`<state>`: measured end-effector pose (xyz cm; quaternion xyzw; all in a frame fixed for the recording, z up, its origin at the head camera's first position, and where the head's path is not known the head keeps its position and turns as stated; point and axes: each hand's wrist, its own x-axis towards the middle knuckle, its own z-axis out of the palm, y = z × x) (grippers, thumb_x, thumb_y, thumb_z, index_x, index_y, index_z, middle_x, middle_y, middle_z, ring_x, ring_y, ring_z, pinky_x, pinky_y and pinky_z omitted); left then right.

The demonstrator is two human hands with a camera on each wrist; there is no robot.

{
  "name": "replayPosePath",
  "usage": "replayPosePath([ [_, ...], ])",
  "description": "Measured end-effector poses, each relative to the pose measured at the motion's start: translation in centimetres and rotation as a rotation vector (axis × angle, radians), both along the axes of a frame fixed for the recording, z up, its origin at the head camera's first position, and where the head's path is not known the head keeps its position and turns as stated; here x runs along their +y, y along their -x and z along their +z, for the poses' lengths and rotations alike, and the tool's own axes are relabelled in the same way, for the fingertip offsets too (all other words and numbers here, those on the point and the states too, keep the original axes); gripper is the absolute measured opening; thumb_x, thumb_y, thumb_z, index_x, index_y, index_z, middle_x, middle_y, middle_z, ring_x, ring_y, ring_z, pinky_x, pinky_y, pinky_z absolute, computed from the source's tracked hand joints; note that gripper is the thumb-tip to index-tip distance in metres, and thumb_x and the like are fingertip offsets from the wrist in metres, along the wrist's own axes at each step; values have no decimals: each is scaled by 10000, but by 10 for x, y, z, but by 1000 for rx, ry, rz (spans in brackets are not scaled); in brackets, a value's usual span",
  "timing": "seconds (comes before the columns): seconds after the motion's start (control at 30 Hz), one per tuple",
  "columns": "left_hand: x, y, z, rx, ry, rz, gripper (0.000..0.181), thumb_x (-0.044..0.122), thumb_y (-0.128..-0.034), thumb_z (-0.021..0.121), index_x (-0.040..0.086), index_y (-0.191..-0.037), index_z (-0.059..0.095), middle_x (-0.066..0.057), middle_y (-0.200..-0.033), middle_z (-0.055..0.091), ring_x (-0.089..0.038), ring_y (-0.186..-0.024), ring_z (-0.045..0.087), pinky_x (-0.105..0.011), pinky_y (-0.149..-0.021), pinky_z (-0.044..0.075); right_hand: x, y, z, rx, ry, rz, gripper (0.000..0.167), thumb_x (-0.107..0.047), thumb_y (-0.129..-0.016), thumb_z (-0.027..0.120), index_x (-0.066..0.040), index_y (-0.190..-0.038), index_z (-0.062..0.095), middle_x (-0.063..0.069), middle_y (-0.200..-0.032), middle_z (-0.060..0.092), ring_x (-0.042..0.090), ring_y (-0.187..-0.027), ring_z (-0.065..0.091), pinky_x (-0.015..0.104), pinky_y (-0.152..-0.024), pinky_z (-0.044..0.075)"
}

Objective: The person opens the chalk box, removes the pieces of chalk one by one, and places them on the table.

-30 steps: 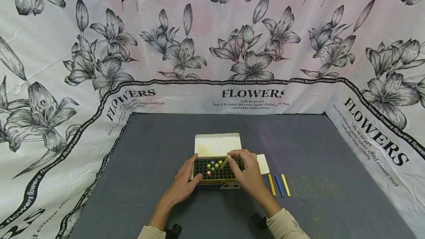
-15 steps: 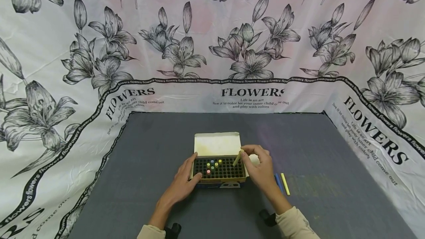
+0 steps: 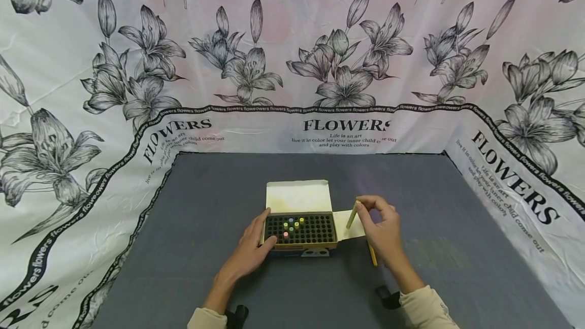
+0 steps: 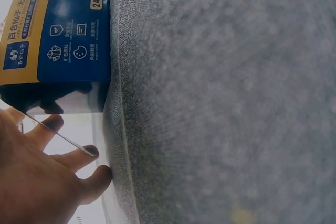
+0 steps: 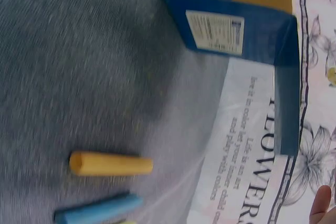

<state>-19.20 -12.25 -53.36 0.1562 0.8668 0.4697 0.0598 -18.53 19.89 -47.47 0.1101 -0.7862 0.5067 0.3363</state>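
An open chalk box [image 3: 303,245] stands on the grey table, its dark holder [image 3: 315,230] full of round holes. Several coloured chalk ends [image 3: 291,229] show left of its middle. My left hand [image 3: 242,258] rests against the box's left end, thumb at the front rim; in the left wrist view its fingers are spread and nearly straight. My right hand [image 3: 384,227] pinches a yellow-green chalk stick [image 3: 352,216] between thumb and fingertips, tilted above the box's right flap [image 3: 349,230]. Only a fingertip of that hand shows in the right wrist view.
An orange chalk [image 5: 113,164] lies on the table right of the box, partly behind my right hand in the head view. Beside it lies a blue chalk [image 5: 100,209], then a sliver of yellow. The raised lid [image 3: 297,195] stands behind the holder; flowered cloth surrounds the table.
My right hand has moved right with the chalk, from over the holder's holes to above the right flap. It now covers the blue and yellow chalks in the head view. The left hand stays put.
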Motion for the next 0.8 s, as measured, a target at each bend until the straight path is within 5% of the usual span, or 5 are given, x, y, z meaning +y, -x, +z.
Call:
replayPosePath([
  [0.2,0,1,2,5,-1,-8,720,338,-1050,545,245,-1654,163,-115,-1696,214,-439,-1552,202,-764,-1126,213,20,-2,-2,-5,5,-21,167,84,-896,682,-7,-1021,745,87,-809,699,-13,-809,563,283,-938,279],
  [0.43,0,1,0,3,3,-8,717,344,-1053,543,252,-1653,161,-115,-1696,212,-433,-1554,200,-759,-1127,212,38,-9,-4,-121,27,-87,152,57,-900,705,-17,-1025,751,55,-795,692,-25,-806,548,278,-978,276],
  [0.63,0,1,-2,11,13,-7,714,342,-1053,545,243,-1652,170,-118,-1692,224,-440,-1548,208,-764,-1116,214,59,-14,-11,-138,-22,-122,129,24,-921,700,-30,-1023,756,43,-787,693,-32,-789,549,399,-1011,270],
  [0.8,0,2,-2,30,21,-8,714,355,-1061,533,220,-1655,160,-134,-1692,218,-444,-1547,210,-763,-1123,208,79,-17,-20,-182,-105,-171,106,-29,-949,694,-35,-1040,749,40,-827,701,-40,-788,554,232,-863,408],
])
